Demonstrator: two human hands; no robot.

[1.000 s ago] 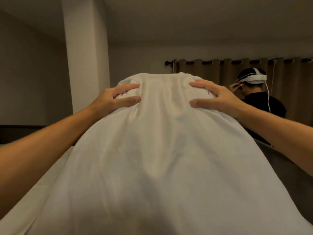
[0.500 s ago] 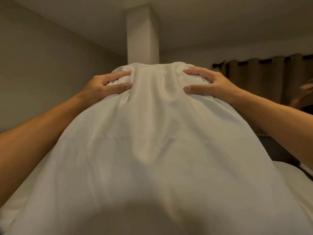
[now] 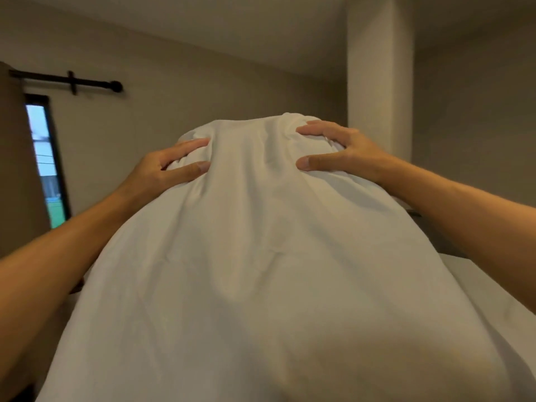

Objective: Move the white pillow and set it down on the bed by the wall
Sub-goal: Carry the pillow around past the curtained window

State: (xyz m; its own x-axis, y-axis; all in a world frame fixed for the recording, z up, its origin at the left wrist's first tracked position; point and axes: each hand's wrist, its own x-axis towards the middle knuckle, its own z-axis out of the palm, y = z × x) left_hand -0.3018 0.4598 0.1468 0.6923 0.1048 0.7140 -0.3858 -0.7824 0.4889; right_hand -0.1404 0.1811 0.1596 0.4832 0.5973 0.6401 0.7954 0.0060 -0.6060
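The white pillow [image 3: 261, 271] is held up in front of me and fills most of the view, its far end raised. My left hand [image 3: 168, 169] grips that far end on the left side, fingers pressed into the fabric. My right hand [image 3: 342, 152] grips the same end on the right. A pale strip of the bed [image 3: 493, 285] shows at the right, below my right forearm. The pillow hides most of the bed.
A square white column [image 3: 380, 68] rises at the upper right, with plain walls behind it. At the left, a dark curtain rod [image 3: 69, 81] hangs above a narrow window [image 3: 46, 161] and a brown curtain edge [image 3: 14, 155].
My view has swung left while both hands keep their grip on the pillow. The column has slid from the left to the right, the other person and far curtains are gone, and a window appears at the left.
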